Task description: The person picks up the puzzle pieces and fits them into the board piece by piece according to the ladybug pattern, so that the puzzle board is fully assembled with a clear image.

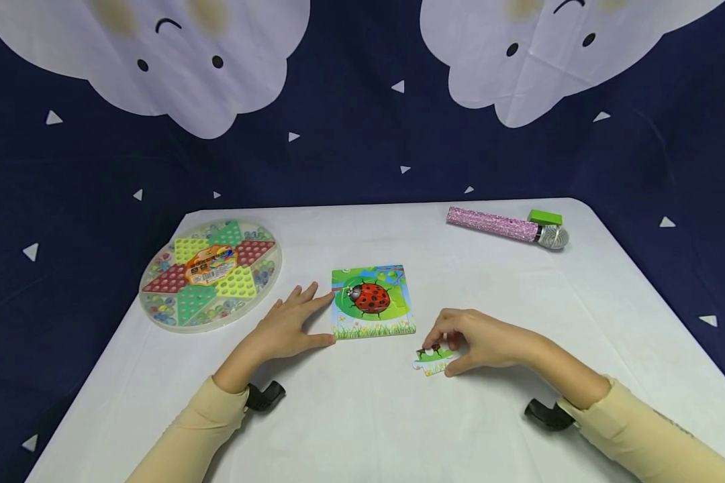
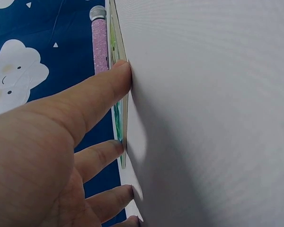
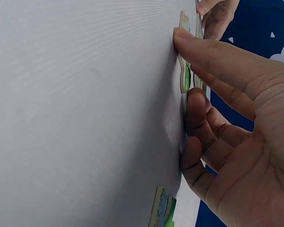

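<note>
A square ladybug puzzle board (image 1: 372, 300) lies flat on the white table. At its left edge my left hand (image 1: 290, 325) rests with fingers spread, the thumb and index tips touching the board's side; the left wrist view shows the thumb (image 2: 99, 92) against that edge. To the lower right of the board, my right hand (image 1: 480, 339) pinches a jigsaw piece (image 1: 433, 359) with green, white and part of the ladybug on it, at the table surface. Another jigsaw piece (image 3: 163, 208) lies at the bottom of the right wrist view; in the head view it cannot be made out.
A round Chinese checkers board (image 1: 211, 275) with marbles lies at the back left. A pink glittery microphone (image 1: 498, 225) and a small green block (image 1: 545, 217) lie at the back right. Behind the table (image 1: 338, 422) hangs a dark blue cloth (image 1: 362, 154) with clouds.
</note>
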